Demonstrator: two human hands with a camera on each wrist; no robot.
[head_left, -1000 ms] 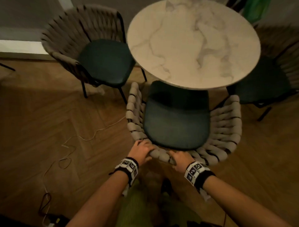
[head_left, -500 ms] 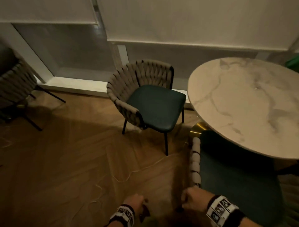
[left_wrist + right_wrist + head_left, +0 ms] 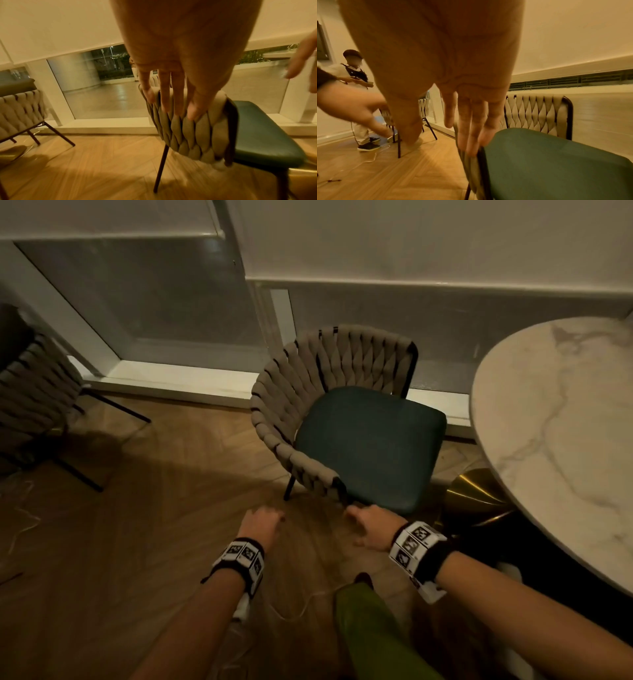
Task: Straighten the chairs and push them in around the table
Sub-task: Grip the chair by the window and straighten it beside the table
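A chair (image 3: pixel 359 440) with a woven beige back and dark green seat stands by the window, left of the round marble table (image 3: pixel 555 446) and apart from it. My left hand (image 3: pixel 263 518) is open above the floor, just short of the chair's near arm. My right hand (image 3: pixel 359 517) is open too, its fingers close to the end of that arm (image 3: pixel 329 484). In the left wrist view, straight fingers (image 3: pixel 164 97) point at the woven back (image 3: pixel 197 135). The right wrist view shows fingertips (image 3: pixel 471 142) at the arm's edge beside the seat (image 3: pixel 556 162); whether they touch it I cannot tell.
Another woven chair (image 3: pixel 34 405) stands at the far left. The table's golden base (image 3: pixel 476 494) sits right of the chair's seat. A white cable (image 3: pixel 294 611) trails over the wooden floor near my green trouser leg (image 3: pixel 370 631). A person (image 3: pixel 356 81) stands beyond the far chair.
Both hands have let go of the woven back of the chair tucked under the table. The view has swung left, and the hands now reach toward the chair by the window.
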